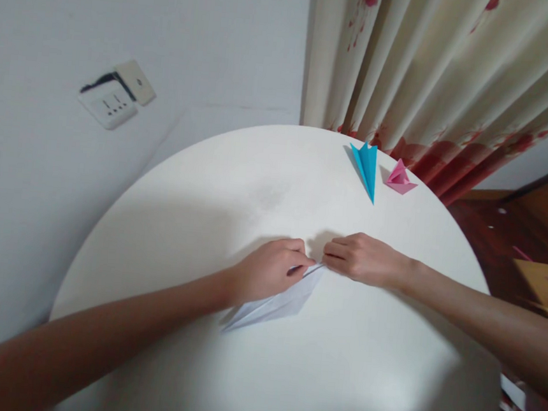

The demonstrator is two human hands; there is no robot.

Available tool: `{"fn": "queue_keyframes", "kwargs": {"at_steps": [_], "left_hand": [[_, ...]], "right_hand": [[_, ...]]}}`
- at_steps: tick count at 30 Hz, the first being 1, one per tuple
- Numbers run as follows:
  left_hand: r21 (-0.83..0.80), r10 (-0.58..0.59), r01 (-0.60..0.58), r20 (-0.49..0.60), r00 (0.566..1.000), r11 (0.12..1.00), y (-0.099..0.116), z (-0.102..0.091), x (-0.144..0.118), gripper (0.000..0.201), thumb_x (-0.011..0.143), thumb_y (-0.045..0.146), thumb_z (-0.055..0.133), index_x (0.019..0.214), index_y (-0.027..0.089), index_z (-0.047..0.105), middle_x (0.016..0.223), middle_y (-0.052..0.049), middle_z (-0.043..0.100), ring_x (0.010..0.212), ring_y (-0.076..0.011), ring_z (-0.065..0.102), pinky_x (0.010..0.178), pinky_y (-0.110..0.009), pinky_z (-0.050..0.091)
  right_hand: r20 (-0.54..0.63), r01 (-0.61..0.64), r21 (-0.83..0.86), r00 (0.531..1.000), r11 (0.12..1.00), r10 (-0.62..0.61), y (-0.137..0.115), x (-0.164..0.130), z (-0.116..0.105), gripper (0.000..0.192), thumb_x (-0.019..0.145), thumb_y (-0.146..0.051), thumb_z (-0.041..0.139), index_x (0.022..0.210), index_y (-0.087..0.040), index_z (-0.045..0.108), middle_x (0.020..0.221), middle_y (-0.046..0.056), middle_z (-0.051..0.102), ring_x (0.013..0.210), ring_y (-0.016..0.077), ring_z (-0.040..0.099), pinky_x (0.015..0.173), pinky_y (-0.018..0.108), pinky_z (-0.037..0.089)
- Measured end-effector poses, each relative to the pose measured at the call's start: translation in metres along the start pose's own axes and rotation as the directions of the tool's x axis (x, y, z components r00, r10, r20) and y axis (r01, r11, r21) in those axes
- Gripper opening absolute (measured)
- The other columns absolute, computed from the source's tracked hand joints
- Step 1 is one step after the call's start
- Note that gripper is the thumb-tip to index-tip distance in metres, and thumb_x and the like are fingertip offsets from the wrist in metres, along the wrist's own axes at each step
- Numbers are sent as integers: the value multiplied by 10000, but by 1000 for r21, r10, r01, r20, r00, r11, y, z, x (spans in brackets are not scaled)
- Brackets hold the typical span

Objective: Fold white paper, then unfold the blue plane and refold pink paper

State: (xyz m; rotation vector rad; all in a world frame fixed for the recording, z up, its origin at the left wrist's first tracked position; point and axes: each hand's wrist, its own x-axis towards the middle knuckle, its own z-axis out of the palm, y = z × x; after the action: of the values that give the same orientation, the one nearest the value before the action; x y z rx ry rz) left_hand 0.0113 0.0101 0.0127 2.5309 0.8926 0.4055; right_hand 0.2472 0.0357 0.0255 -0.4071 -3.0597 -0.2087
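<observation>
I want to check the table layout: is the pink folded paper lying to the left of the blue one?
No, the pink folded paper lies to the right of the blue folded paper, both near the far edge of the round white table.

A round white counter [181,223] stands against a pale grey wall [174,30] bearing a white wall socket [115,94] with a loose cover, while a cream curtain [439,73] with red flowers hangs at the right above a dark wooden floor [501,238], under soft, even light.
</observation>
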Motion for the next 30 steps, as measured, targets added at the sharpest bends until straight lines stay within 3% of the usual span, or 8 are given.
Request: {"fn": "queue_keyframes", "kwargs": {"at_steps": [6, 10, 15, 19, 25, 30], "left_hand": [[98, -30, 37, -72, 997, 995, 0, 7, 7, 219, 955, 235, 505, 902, 209, 716, 906, -27, 638, 864, -152, 588, 809, -272, 460], [89, -18, 20, -26, 999, 996, -3, 1, 11, 187, 925, 207, 541, 884, 235, 721, 874, -9, 657, 859, -158, 599, 803, -273, 449], [19, -121, 121, -22, 992, 992, 1, -2, 18, 154, 866, 152, 569, 795, 224, 685, 822, 20, 653, 793, -140, 599, 757, -251, 436], [-36, -127, 126, -25, 992, 991, 0, -2, 21, 155, 856, 166, 582, 803, 236, 709, 832, 22, 661, 800, -137, 601, 721, -238, 417], [-95, -144, 147, 38, 989, 985, -5, -7, 25, 155, 844, 172, 617, 831, 246, 753, 801, 25, 681, 708, -119, 592, 617, -226, 376], [-114, -139, 144, 52, 989, 983, -6, -7, 26, 143, 849, 202, 625, 849, 244, 763, 828, 18, 693, 743, -125, 601, 634, -220, 390]], "right_hand": [[-25, -109, 162, 993, 981, 114, -3, -1, 6, 221, 983, -155, 414, 897, -146, 618, 838, 59, 618, 726, 149, 536, 603, 281, 362], [-15, -225, 427, 967, 876, 256, -8, -1, 4, 199, 964, -186, 465, 917, -155, 656, 839, 54, 645, 722, 140, 569, 643, 263, 402], [49, -273, 584, 952, 764, 302, -5, 1, 2, 163, 905, -119, 512, 894, -167, 667, 837, 45, 673, 754, 149, 601, 687, 258, 422], [87, -274, 605, 956, 747, 280, 1, 4, -2, 177, 883, -92, 513, 867, -175, 669, 817, 34, 682, 719, 142, 599, 668, 256, 407], [160, -228, 555, 973, 800, 166, 5, 12, -12, 189, 887, -99, 507, 806, -179, 657, 754, 23, 668, 670, 133, 580, 635, 247, 379], [162, -218, 519, 974, 826, 156, 2, 15, -13, 184, 908, -120, 504, 812, -164, 654, 790, 48, 663, 690, 136, 583, 646, 247, 383]]}}
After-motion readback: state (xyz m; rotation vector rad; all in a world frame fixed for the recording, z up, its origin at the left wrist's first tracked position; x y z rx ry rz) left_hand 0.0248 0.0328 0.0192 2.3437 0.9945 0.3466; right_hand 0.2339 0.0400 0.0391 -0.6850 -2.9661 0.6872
